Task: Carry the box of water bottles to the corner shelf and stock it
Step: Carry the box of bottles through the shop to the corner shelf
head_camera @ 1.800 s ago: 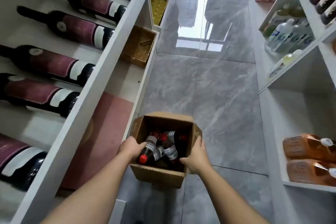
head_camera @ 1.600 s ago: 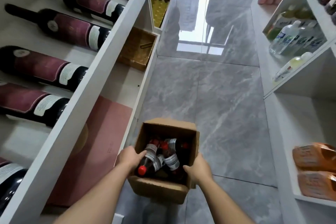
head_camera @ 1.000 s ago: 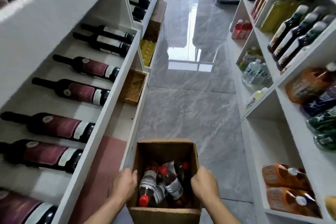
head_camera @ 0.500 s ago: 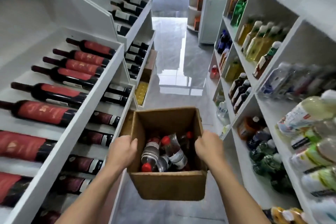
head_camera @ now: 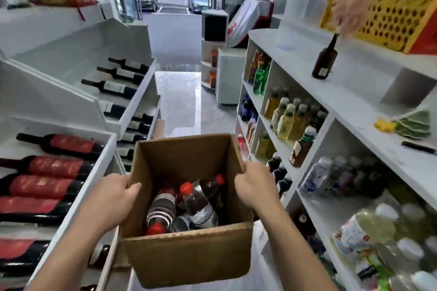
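Note:
An open brown cardboard box (head_camera: 189,255) hangs in front of me at chest height in the aisle. Inside lie several red-capped bottles (head_camera: 196,205) in a jumble. My left hand (head_camera: 111,203) grips the box's left wall, fingers over the rim. My right hand (head_camera: 255,186) grips the right wall the same way. At the aisle's far end a rounded white corner shelf (head_camera: 209,64) holds a few orange items on its tiers.
Slanted white racks of wine bottles (head_camera: 61,168) line the left. Drink shelves (head_camera: 295,125) line the right, with a brown bottle (head_camera: 324,61) on top, another person's hand (head_camera: 350,12) over it, and a yellow crate (head_camera: 383,2). Grey tiled floor (head_camera: 179,101) runs ahead between them.
The box has risen from near the floor to chest height, both hands still gripping it. My view has lifted from the floor to the aisle and the shop entrance.

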Action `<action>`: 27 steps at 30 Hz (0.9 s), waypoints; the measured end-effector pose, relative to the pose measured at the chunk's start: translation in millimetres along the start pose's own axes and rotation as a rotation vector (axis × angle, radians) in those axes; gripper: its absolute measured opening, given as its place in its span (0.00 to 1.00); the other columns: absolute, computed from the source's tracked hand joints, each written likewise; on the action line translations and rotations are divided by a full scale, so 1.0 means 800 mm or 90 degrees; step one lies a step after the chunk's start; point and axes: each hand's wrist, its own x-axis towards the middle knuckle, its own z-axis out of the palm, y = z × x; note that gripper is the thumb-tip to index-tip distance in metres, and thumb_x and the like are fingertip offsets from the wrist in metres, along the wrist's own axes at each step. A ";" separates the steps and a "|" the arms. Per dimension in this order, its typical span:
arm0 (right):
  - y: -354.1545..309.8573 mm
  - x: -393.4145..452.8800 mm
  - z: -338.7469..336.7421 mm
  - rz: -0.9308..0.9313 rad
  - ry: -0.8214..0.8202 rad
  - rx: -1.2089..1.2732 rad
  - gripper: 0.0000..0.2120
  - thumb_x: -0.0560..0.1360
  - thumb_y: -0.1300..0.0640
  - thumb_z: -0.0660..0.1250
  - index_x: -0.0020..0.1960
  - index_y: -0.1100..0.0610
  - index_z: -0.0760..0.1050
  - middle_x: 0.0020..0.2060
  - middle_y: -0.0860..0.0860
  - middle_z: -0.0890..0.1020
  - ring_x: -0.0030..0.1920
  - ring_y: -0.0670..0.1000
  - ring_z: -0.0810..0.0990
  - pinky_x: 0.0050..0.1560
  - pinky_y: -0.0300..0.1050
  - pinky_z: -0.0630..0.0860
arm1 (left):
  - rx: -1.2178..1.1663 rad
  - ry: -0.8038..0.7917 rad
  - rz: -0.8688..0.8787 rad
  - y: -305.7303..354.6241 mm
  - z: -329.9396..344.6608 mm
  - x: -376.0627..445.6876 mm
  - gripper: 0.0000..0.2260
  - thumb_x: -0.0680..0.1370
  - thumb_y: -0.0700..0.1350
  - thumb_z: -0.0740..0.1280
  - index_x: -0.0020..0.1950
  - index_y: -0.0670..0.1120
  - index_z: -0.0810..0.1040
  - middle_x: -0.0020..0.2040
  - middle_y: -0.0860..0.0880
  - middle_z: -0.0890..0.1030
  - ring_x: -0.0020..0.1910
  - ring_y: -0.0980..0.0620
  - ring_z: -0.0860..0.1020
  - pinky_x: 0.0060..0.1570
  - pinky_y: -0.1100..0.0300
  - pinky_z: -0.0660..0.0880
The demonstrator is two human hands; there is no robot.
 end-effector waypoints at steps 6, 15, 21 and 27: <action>-0.032 0.111 -0.003 0.054 0.016 0.052 0.08 0.74 0.62 0.61 0.43 0.55 0.77 0.39 0.53 0.82 0.39 0.55 0.79 0.32 0.42 0.69 | 0.012 -0.014 0.034 0.018 -0.004 0.151 0.19 0.77 0.48 0.67 0.31 0.38 0.78 0.30 0.44 0.80 0.35 0.45 0.78 0.36 0.53 0.71; -0.070 0.334 -0.003 0.050 0.009 0.049 0.08 0.77 0.62 0.61 0.49 0.55 0.79 0.44 0.53 0.83 0.43 0.52 0.80 0.38 0.42 0.73 | 0.017 -0.029 0.061 0.059 0.012 0.377 0.20 0.78 0.50 0.66 0.31 0.37 0.78 0.29 0.43 0.80 0.31 0.47 0.78 0.31 0.56 0.69; -0.105 0.544 -0.018 0.004 0.000 0.024 0.11 0.75 0.62 0.62 0.35 0.52 0.71 0.33 0.48 0.76 0.33 0.47 0.73 0.31 0.41 0.67 | -0.013 -0.002 0.031 0.111 0.023 0.559 0.19 0.77 0.50 0.67 0.33 0.37 0.80 0.29 0.42 0.81 0.27 0.50 0.76 0.31 0.55 0.71; -0.157 0.751 -0.012 -0.009 -0.035 0.016 0.08 0.73 0.62 0.61 0.37 0.54 0.74 0.35 0.50 0.80 0.37 0.52 0.78 0.36 0.42 0.72 | -0.036 0.048 -0.003 0.138 0.028 0.744 0.20 0.77 0.49 0.67 0.32 0.35 0.78 0.29 0.40 0.79 0.28 0.47 0.75 0.29 0.55 0.66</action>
